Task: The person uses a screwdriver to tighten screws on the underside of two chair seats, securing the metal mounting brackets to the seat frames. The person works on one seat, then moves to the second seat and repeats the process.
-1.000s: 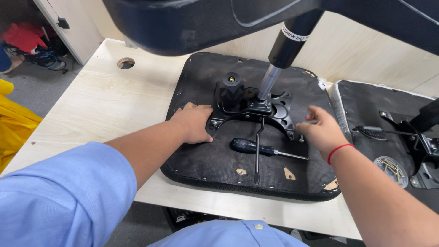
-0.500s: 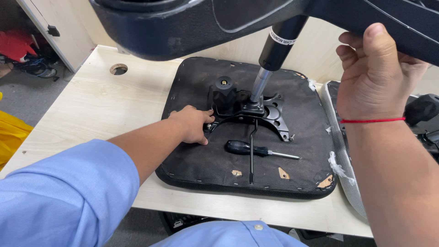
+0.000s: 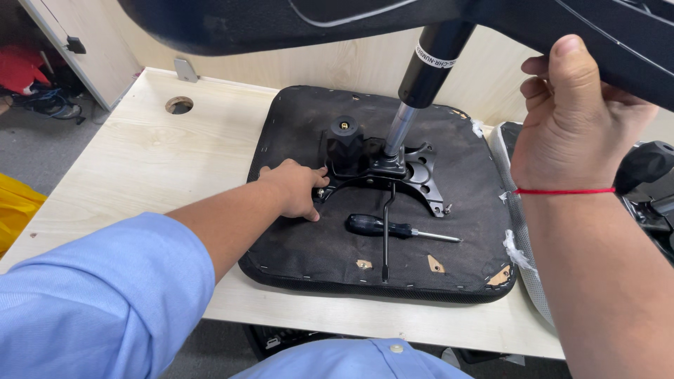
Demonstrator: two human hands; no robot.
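Observation:
An upturned black chair seat [image 3: 302, 245] lies on the light wooden table [image 3: 140, 161]. A black metal mechanism [image 3: 393, 172] is mounted on it, with a gas cylinder [image 3: 421, 84] rising from it into a black chair base [image 3: 281, 21] overhead. My left hand [image 3: 295, 188] presses on the seat at the mechanism's left edge, next to a black knob [image 3: 345, 144]. My right hand [image 3: 576, 119] grips an arm of the chair base at the upper right. A black-handled screwdriver [image 3: 393, 229] lies on the seat below the mechanism.
A second upturned seat with a mesh edge [image 3: 523, 281] lies at the right. The table has a round cable hole [image 3: 179, 105] at the back left. A cabinet [image 3: 84, 49] and red and yellow items stand on the floor at the left.
My right hand left the mechanism, rose and took hold of the chair base arm. The left hand stays on the seat. The view has shifted left.

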